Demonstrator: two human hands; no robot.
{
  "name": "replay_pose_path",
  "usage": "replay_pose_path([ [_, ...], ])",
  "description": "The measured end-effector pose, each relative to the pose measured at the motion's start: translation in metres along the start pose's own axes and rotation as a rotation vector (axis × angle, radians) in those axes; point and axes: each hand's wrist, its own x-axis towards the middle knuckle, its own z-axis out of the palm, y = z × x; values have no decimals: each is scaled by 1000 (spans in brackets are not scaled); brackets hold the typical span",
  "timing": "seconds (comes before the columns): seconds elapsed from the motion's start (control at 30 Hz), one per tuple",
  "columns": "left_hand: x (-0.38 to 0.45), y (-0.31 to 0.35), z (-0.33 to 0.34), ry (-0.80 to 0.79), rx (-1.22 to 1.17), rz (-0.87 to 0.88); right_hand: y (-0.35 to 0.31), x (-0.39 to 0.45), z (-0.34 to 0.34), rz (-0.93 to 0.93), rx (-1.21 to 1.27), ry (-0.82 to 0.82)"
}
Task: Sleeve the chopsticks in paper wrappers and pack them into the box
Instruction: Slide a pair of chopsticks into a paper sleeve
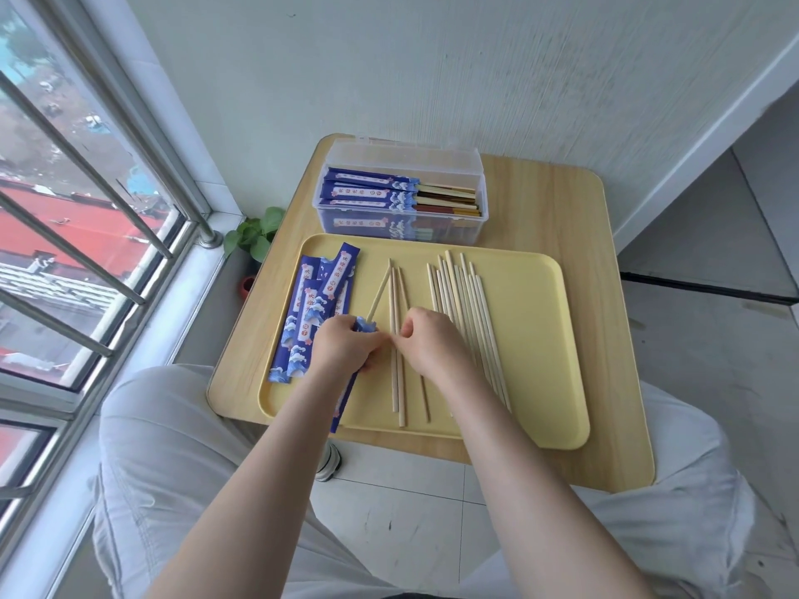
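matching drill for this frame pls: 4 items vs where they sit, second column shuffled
1. empty wrappers
2. loose chopsticks
3. sleeved chopsticks
4. potted plant

A. in the clear box
B. left part of the tray
C. on the floor by the window
D. right of centre on the tray

Pairs: 1-B, 2-D, 3-A, 4-C

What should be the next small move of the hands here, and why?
Probably slide the chopsticks pinched by the right hand into the open end of the blue wrapper that the left hand holds. The two hands meet over the yellow tray, and the pair looks not yet sleeved.
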Motion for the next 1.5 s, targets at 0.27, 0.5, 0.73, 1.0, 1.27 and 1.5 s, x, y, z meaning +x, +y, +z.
replay_pose_path([
  [0.27,4,12,10,3,195,36,13,5,-4,60,40,-22],
  [0.5,1,25,22,38,395,43,23,5,-6,119,87,23],
  [0.73,5,27,24,31,401,26,35,1,-20,135,152,84],
  [1.0,0,26,32,5,309,62,45,-4,-31,159,-59,-14],
  [1.27,-4,25,36,6,320,97,38,-9,-27,105,-24,-18],
  [1.5,-2,21,37,34,282,89,22,-6,-23,173,-172,-52],
])
